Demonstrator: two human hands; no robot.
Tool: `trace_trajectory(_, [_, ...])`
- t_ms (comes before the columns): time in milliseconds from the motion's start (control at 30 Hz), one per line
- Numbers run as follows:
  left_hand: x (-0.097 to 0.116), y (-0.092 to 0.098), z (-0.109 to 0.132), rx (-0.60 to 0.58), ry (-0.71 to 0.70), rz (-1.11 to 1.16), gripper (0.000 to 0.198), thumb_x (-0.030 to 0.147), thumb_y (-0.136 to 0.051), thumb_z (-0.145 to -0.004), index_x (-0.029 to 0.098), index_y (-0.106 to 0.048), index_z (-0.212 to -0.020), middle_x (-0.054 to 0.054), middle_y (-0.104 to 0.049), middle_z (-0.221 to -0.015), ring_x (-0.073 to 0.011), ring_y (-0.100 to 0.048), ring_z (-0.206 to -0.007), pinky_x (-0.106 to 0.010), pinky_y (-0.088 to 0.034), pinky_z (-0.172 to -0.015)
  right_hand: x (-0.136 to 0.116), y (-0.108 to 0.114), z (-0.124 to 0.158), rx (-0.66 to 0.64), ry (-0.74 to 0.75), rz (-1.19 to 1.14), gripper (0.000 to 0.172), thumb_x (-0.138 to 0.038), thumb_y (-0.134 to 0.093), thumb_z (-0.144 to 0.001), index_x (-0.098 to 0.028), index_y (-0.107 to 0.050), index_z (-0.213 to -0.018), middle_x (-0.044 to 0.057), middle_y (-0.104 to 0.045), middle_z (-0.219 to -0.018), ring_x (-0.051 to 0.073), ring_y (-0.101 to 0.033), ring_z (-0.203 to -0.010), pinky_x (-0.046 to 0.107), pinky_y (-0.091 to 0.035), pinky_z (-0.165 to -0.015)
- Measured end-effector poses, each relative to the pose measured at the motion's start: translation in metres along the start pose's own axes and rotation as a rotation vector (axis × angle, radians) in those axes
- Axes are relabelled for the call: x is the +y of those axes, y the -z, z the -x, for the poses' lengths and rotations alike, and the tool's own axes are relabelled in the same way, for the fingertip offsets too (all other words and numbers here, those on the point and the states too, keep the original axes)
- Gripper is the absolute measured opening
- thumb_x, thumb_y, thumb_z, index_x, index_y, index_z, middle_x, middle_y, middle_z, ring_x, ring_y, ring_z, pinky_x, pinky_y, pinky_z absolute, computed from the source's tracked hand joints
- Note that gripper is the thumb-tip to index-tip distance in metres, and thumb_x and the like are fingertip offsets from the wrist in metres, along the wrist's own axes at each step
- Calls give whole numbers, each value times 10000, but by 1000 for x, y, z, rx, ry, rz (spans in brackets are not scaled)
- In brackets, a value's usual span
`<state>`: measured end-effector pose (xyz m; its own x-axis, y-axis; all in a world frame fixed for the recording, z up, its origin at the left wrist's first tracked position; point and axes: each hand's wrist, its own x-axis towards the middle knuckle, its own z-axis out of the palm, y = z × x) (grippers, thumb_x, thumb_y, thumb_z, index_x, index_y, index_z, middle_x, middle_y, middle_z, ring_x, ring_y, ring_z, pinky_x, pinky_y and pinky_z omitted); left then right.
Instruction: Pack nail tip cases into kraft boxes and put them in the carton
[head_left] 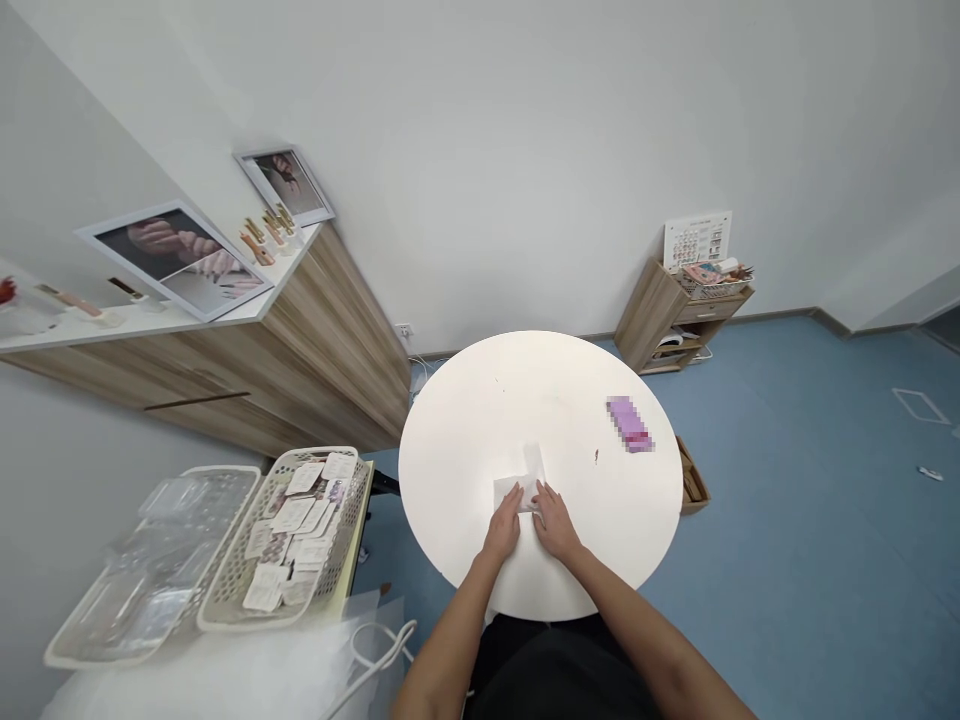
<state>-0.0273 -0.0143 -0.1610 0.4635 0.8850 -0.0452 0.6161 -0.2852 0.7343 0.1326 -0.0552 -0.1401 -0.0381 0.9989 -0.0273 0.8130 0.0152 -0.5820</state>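
A thin, whitish, translucent sheet or packet lies near the front middle of the round white table. One strip of it points away from me and another part reaches out to the left. My left hand rests on its left part, fingers stretched forward and lying nearly flat. My right hand is on its right side, with the fingertips bent over the material; whether they pinch it is too small to tell. The two hands are close together but apart.
A blurred purple object lies at the table's right. White baskets, one with cards and one with clear plastic, stand at the lower left. A cardboard box is beside the table, a small cabinet behind.
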Motion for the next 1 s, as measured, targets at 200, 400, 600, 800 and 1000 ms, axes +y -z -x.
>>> trace_trajectory(200, [-2,4,13,470,562,110,452,255,-524,-850,160,-467,-1288,-156,-568,-1254,-279,-527,-1215,-487,-405,-1046,-7,17,1,-199,116,229,462,-94,-408,-829,-112,-533,-1274,140,-294,-1565,287,-147,-1473,529,-136,-1176])
trace_trajectory(400, [3,-7,-4,436,758,352,296,390,-646,-775,153,-601,-948,-87,-665,-838,-232,-659,-765,-363,-527,-723,-16,23,-7,-317,78,285,534,-78,-390,-807,-84,-492,-1331,150,-232,-1584,297,-142,-1473,542,-141,-1166])
trace_trajectory(600, [22,-11,-22,455,540,393,88,279,-580,-754,197,-590,-724,-47,-649,-879,-212,-639,-853,-356,-519,-796,-15,31,-13,-397,63,279,614,-110,-403,-797,-120,-411,-1411,111,-170,-1605,319,-140,-1465,643,-113,-1134])
trace_trajectory(800, [38,-16,-23,356,114,99,182,163,-433,-854,211,-602,-902,-83,-596,-1153,-231,-571,-1091,-430,-479,-943,1,34,-14,-405,136,230,688,-131,-408,-809,-153,-302,-1488,97,-207,-1600,283,-151,-1469,609,-71,-1164])
trace_trajectory(1000, [32,-12,-8,112,-85,-188,344,103,-392,-867,207,-561,-1148,-112,-513,-1396,-247,-475,-1289,-489,-394,-1079,22,25,-11,-328,242,64,669,-63,-393,-766,-115,-390,-1433,136,-337,-1544,262,-164,-1473,548,-204,-1175])
